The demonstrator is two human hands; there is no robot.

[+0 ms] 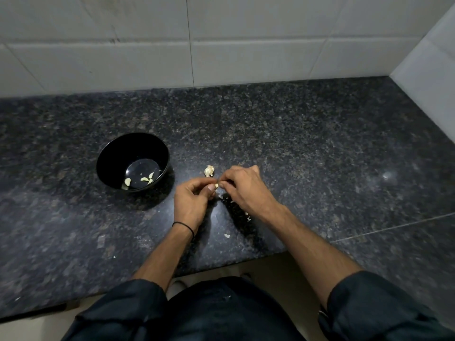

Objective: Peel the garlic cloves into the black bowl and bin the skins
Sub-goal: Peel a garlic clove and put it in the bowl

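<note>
We pinched one garlic clove between our left hand and right hand, fingers curled round it above the countertop, right of the black bowl holding peeled cloves

Setting: domestic kitchen. Evidence: dark speckled granite countertop; white tiled wall meeting it and turning a corner at right; black bowl holding peeled garlic cloves; unpeeled garlic piece and skin scraps on the counter.
</note>
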